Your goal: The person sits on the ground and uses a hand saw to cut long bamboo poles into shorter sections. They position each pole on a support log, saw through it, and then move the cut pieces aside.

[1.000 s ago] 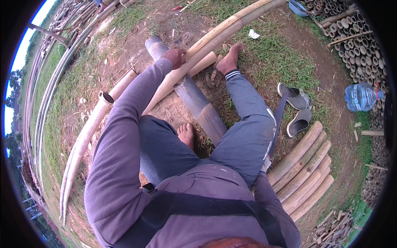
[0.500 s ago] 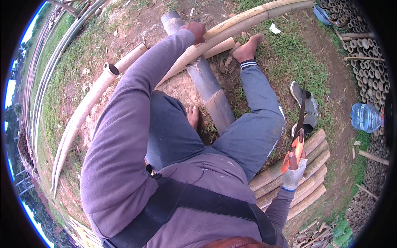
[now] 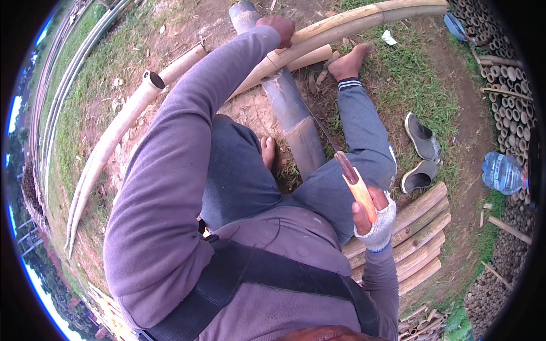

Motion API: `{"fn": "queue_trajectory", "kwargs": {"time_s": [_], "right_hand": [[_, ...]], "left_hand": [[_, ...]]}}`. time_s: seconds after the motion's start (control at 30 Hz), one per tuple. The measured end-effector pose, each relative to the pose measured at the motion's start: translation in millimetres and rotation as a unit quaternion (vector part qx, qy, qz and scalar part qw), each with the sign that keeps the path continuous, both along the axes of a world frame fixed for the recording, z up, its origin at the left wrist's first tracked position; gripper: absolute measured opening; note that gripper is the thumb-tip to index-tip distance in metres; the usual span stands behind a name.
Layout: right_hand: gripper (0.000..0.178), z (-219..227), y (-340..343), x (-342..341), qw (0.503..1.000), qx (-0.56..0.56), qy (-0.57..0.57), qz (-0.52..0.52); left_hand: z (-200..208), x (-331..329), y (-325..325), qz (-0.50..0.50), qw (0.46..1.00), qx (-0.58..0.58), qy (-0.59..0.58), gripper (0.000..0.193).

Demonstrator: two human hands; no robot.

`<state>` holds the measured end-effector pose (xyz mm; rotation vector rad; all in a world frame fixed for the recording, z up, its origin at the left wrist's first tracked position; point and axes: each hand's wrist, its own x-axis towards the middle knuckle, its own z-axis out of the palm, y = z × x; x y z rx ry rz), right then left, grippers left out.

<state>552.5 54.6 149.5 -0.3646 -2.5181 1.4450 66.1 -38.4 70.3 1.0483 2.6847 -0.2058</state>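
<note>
- Now the person is sitting on bare ground [image 3: 250,116], legs spread, with a thick grey bamboo log [image 3: 290,113] lying between them and running away toward the top of the view.
- The left hand [image 3: 277,26] is reaching far forward, its fingers closed over a long pale bamboo pole [image 3: 341,25] where that pole is crossing over the grey log's far end.
- The right hand [image 3: 372,219], wearing a pale knitted glove that is leaving the fingers bare, is wrapped tightly around the orange wooden handle of a long knife [image 3: 352,182]; the handle is pointing up and left, and its thin dark blade is slanting away toward the grey log.
- The knife is hovering above the right thigh, apart from the log as far as can be told.
- Just beside the right hand, a stack of short cut bamboo lengths [image 3: 421,227] is lying side by side on the ground.
- A pair of grey sandals [image 3: 421,153] is sitting on the grass past the right leg, one beyond the other.
- Further right, a clear plastic water bottle [image 3: 503,173] is lying on its side, near piled bamboo tubes [image 3: 506,74] showing their hollow ends.
- To the left, another pale curved pole [image 3: 114,136] is stretching across the dirt, its open end facing up.
</note>
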Motion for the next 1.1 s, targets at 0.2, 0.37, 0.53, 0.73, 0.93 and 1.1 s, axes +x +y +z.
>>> {"fn": "queue_trajectory", "kwargs": {"time_s": [0.2,0.37,0.53,0.73,0.93,1.1], "right_hand": [[0.031,-41.6,-14.5,-35.0,0.998,0.028,0.058,0.016],[0.029,-42.6,-15.0,-31.4,0.995,0.063,0.071,0.040],[0.026,-62.1,-27.5,-81.7,0.996,0.064,0.051,0.046],[0.027,-67.8,-24.5,-52.4,0.996,0.056,0.060,0.026],[0.023,-66.6,-26.6,-84.3,0.995,0.051,0.082,-0.001],[0.020,-66.0,-30.6,-122.3,0.997,0.050,0.051,0.000]], "left_hand": [[-7.6,-4.1,-9.8,0.010,1.000,-0.009,0.000,0.052],[-14.3,-5.9,-12.9,0.008,1.000,0.007,-0.003,0.050],[-20.6,-14.1,-25.6,0.010,1.000,0.015,-0.019,0.049],[-22.0,-13.4,-24.1,0.022,1.000,-0.010,0.012,0.049],[-12.0,-0.7,-11.2,0.010,1.000,0.013,-0.013,0.044],[-0.4,3.6,-0.4,0.024,0.999,-0.037,-0.006,0.042]]}}
